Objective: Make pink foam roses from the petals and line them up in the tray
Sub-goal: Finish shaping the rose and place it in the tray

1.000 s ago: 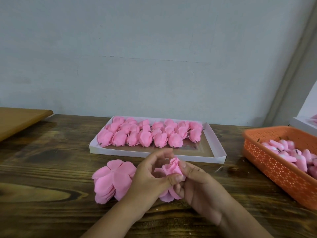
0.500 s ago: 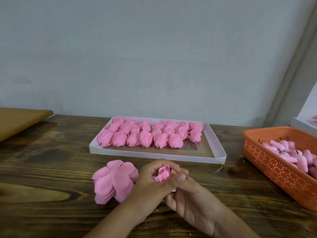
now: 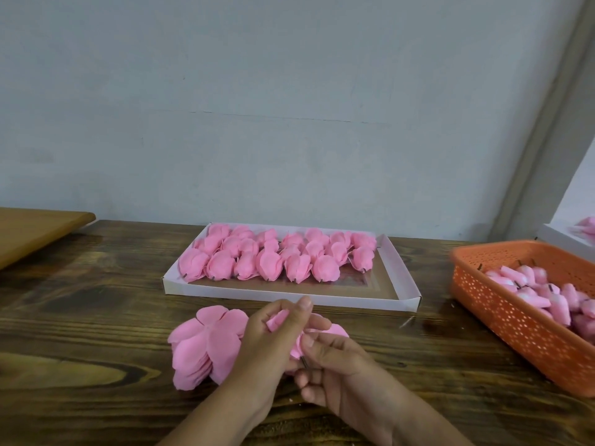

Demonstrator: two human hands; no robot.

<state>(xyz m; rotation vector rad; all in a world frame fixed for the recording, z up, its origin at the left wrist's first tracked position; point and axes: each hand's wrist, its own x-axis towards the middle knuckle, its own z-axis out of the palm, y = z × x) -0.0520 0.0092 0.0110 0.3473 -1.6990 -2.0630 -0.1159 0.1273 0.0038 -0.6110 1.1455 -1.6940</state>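
Note:
Both hands meet over the table's front, working one pink foam rose (image 3: 280,318). My left hand (image 3: 273,336) curls its fingers and thumb round the bud. My right hand (image 3: 335,365) pinches the short dark stem at the rose's base, and a flat pink petal layer spreads out beneath the bud. A stack of loose pink petals (image 3: 206,346) lies just left of my left hand. Behind the hands, the white cardboard tray (image 3: 404,281) holds several finished roses (image 3: 273,255) in rows at its far side.
An orange perforated basket (image 3: 502,313) at the right holds several pink bud cores with dark stems. A white box edge (image 3: 560,239) sits behind it. A lighter wooden board (image 3: 35,230) juts in at far left. The grey wall stands close behind the tray.
The rose has turned in my hands: its stem end now faces my right hand, which pinches it. A flat petal layer now shows under the bud.

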